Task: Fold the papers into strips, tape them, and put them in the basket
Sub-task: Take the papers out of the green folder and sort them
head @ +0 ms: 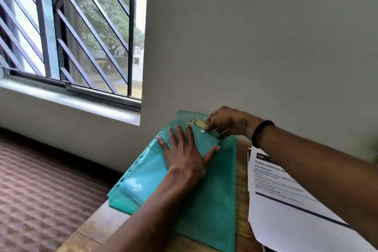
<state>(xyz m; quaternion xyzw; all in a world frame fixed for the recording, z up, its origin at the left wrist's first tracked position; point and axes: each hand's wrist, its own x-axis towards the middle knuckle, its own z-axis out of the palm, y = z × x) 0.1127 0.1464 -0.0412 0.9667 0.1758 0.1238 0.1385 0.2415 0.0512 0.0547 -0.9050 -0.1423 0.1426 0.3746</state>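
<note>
We are at the very start of the job, as far as this view tells. Our left hand [184, 155] lies flat, fingers [180, 135] spread and straight, pressing on a green folder [214, 200] that sits along the bench's [106, 225] left edge, reaching toward the far edge by the wall. Our right hand [225, 122], with a dark band [260, 132] at the wrist, has its fingers curled round the folder's flap [210, 132] near the white snap button [202, 131]; it seems to be pinching that flap, though exactly what else it holds there is too blurred to tell. A small yellow label [197, 122] shows just beside those fingers.

The papers [286, 211] lie in a loose stack on the bench just right of the folder, under our right forearm, printed side up and flat. None of them looks folded. We see no strip, no tape and no basket anywhere in the picture.

So our judgement is that nothing of the task proper is done: we are working at the folder's closure, whether opening it for more sheets or shutting it, we cannot say. All the folding, the taping and the dropping of strips into the basket is left to do.
</note>
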